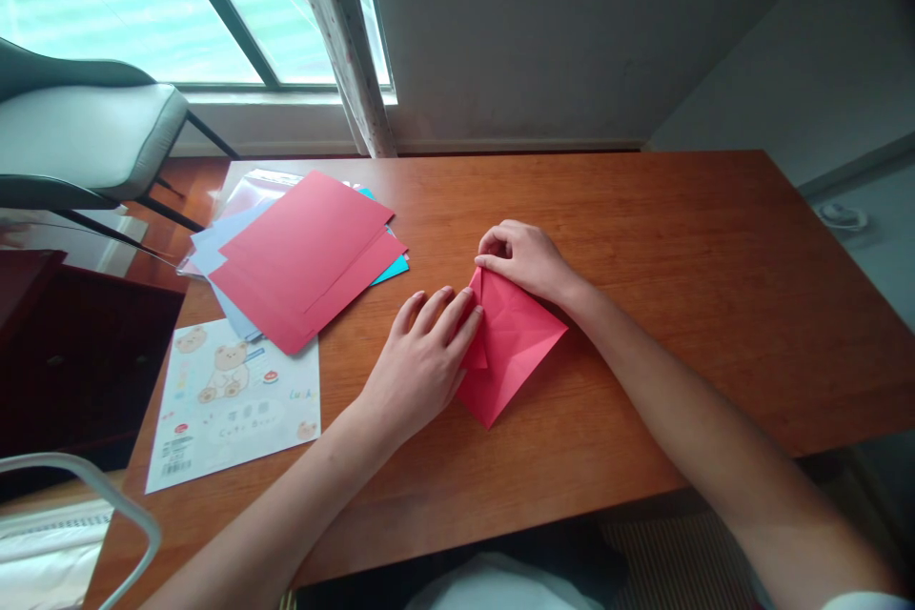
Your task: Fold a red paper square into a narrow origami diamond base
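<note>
A folded red sheet of paper (516,343) lies on the wooden table in front of me, one corner pointing toward me. Creases cross its surface, and a narrow flap is folded over on its left side. My right hand (527,257) pinches the paper's far corner between thumb and fingers. Over the left part of the paper rests my left hand (433,343), fingers stretched out and fingertips on the folded flap. That hand covers the paper's left corner, and its thumb is hidden.
Red sheets (304,257) lie stacked over blue paper and a clear plastic sleeve at the table's (643,238) far left. Nearer me is a white cover sheet with bear drawings (235,410). A chair (86,133) stands by the window; a white curved bar (107,486) is at lower left.
</note>
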The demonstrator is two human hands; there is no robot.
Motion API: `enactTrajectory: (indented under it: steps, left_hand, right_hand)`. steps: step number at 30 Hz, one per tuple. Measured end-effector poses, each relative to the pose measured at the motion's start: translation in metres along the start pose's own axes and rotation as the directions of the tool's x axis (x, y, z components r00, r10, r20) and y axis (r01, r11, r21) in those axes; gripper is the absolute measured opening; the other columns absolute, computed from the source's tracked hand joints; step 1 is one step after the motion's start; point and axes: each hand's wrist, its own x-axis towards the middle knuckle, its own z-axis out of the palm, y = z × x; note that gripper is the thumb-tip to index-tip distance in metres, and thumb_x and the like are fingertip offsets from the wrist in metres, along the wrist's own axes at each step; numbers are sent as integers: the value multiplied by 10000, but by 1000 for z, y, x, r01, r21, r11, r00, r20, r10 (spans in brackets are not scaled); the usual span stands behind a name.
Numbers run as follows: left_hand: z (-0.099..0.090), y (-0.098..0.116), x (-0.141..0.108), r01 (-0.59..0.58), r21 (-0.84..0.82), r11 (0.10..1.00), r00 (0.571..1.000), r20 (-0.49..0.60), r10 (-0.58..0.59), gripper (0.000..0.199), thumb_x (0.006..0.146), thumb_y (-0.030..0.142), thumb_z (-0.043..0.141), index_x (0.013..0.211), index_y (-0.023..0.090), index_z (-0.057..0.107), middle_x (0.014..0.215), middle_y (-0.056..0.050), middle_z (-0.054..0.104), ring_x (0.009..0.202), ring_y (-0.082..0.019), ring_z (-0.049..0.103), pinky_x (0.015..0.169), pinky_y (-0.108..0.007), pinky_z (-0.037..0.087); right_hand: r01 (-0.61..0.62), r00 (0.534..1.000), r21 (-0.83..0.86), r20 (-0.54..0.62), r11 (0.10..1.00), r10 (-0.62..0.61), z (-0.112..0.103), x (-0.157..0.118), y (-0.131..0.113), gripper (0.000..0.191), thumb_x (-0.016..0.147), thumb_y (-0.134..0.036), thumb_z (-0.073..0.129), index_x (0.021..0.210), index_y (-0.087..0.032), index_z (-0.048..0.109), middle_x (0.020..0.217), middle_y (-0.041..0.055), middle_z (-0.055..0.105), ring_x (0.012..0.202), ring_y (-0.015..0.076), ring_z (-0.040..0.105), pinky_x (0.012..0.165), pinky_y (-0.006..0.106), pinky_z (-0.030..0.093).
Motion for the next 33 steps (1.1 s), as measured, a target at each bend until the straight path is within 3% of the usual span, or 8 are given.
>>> enactTrajectory:
  steps: [27, 33]
  left_hand:
    - [0, 2, 0, -6, 7, 1000, 1000, 14, 6, 540, 925, 256, 516, 1452, 137, 509, 1566, -133, 444, 1443, -373, 380, 1201, -562, 293]
    - [-1, 2, 0, -10, 29, 1000, 1000, 13, 9, 530, 940, 256, 495, 1456, 136, 503, 1580, -141, 422, 1448, -373, 380, 1199, -559, 297]
  right_hand:
    - [34, 999, -37, 12, 999, -34, 2, -2, -2, 74, 862, -235, 714, 842, -210, 648, 871, 16, 642, 806, 169, 586, 747, 294, 440]
    - [38, 999, -98, 11, 994, -37, 4, -12, -12, 258, 783, -357, 793, 929, -221, 629, 969, 47, 624, 934, 226, 577, 828, 347, 459]
